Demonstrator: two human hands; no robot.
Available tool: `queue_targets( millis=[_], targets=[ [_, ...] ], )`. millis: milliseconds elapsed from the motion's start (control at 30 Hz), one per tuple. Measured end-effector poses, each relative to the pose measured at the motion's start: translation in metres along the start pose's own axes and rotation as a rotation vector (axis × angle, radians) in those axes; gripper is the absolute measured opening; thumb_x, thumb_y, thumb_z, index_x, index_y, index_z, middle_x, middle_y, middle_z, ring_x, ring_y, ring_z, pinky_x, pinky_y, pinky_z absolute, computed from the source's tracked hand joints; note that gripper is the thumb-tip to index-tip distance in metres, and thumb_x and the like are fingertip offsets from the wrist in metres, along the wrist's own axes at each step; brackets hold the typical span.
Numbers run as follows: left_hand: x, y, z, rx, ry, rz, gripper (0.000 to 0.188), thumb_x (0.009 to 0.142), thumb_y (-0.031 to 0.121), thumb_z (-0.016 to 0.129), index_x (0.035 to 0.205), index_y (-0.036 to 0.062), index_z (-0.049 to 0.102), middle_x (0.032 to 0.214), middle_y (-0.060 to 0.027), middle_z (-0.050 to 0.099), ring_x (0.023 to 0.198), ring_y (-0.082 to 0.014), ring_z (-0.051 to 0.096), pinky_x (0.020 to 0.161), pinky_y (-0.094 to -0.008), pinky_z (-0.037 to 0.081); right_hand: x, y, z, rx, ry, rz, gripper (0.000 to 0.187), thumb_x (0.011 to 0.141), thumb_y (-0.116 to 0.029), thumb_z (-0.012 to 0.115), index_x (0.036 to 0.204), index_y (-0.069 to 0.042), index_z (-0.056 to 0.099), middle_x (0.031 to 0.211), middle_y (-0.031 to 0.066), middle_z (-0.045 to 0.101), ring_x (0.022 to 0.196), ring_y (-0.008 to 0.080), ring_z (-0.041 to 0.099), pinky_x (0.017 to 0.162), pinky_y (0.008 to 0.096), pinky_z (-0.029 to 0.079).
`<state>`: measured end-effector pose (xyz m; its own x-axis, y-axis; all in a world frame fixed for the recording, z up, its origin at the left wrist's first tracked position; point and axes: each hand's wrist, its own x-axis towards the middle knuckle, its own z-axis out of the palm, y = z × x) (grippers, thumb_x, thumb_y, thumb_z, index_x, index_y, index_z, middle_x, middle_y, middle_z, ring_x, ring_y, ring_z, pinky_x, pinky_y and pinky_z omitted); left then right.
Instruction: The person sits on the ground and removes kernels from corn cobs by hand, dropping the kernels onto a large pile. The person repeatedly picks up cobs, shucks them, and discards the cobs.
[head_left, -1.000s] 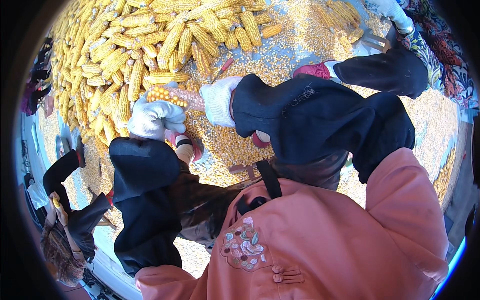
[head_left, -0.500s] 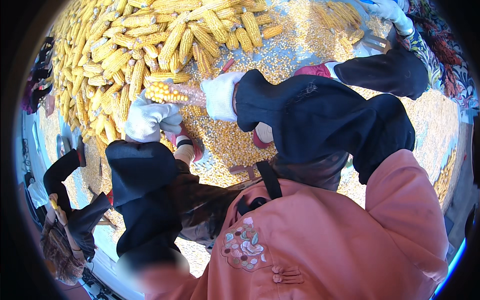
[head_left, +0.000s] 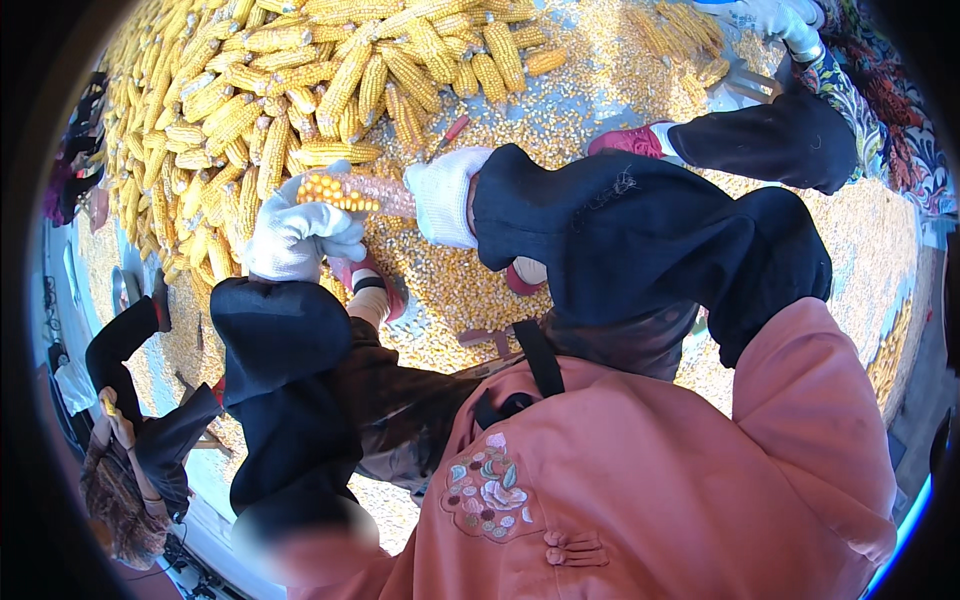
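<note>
The left hand (head_left: 300, 240), gloved, is grasping the kernel-bearing end of a corn cob (head_left: 358, 192); the right hand (head_left: 442, 200), also gloved, is apparently clenching the stripped end, though its fingers are facing away from view. The cob is lying nearly level between them, above the kernel-strewn floor and just in front of the pile of ears (head_left: 270, 80). In this inspector's judgement, good practice calls for holding the bare end steady, pressing at the border where kernels are meeting bare core, and turning the cob so that whole rows are loosening.

Against the frame half a second ago, the cob and right hand are sitting slightly further right; kernels are still covering the left part. The pile is staying put.

Further out, loose kernels (head_left: 450, 285) are covering the floor, and a red-handled tool (head_left: 453, 132) is lying beside the pile. At upper right, a co-worker's gloved hand (head_left: 775, 18) is reaching toward the rim.
</note>
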<state>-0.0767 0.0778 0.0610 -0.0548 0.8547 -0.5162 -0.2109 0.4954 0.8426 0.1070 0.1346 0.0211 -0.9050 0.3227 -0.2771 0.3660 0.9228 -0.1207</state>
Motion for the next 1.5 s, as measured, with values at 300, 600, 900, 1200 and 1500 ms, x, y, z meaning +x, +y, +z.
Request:
queue_targets(
  millis=[300,600,900,1200,1500],
  targets=[
    [0.014,-0.002,-0.01,0.14,-0.027,-0.03,0.058,0.059,-0.001,0.05,0.117,-0.0018,0.043,0.079,-0.0152,0.059,0.05,-0.0198,0.055,0.043,-0.032,0.047,0.002,0.008,-0.002,0.067,-0.036,-0.006,0.02,0.065,-0.013,0.06,0.082,-0.004,0.066,0.086,0.0142,0.057,0.075,0.027,0.059,0.057,0.0347,0.049],
    [-0.002,0.006,-0.012,-0.002,-0.011,0.033,0.056,0.064,0.006,0.054,0.118,-0.0054,0.042,0.076,-0.0154,0.059,0.05,-0.0194,0.055,0.044,-0.0301,0.049,-0.004,0.002,-0.024,-0.13,-0.096,-0.05,0.02,0.065,-0.014,0.059,0.083,-0.006,0.066,0.088,0.0133,0.057,0.076,0.0267,0.059,0.054,0.0361,0.05],
    [0.004,-0.003,-0.005,0.072,0.122,0.057,0.054,0.056,-0.001,0.05,0.11,-0.006,0.047,0.071,-0.0141,0.057,0.048,-0.019,0.052,0.04,-0.0309,0.044,-0.001,0.003,-0.02,-0.142,-0.123,-0.127,0.021,0.065,-0.015,0.061,0.083,-0.006,0.066,0.09,0.0127,0.056,0.077,0.0275,0.06,0.056,0.0368,0.05],
    [-0.002,0.005,-0.005,0.027,-0.05,0.038,0.056,0.064,-0.003,0.054,0.119,-0.0002,0.041,0.076,-0.0128,0.058,0.053,-0.0209,0.057,0.046,-0.032,0.049,0.003,0.005,-0.009,-0.126,-0.034,-0.065,0.022,0.063,-0.015,0.063,0.084,-0.008,0.067,0.09,0.0121,0.057,0.081,0.0267,0.058,0.057,0.0363,0.05],
    [0.0,0.006,-0.008,0.042,-0.149,0.145,0.058,0.064,-0.004,0.063,0.119,0.0052,0.044,0.098,-0.0121,0.056,0.069,-0.0196,0.06,0.053,-0.0291,0.054,0.0,0.002,-0.026,-0.101,-0.214,-0.095,0.024,0.062,-0.016,0.063,0.085,-0.008,0.066,0.085,0.0099,0.059,0.086,0.0283,0.057,0.059,0.0386,0.05]
  ],
)
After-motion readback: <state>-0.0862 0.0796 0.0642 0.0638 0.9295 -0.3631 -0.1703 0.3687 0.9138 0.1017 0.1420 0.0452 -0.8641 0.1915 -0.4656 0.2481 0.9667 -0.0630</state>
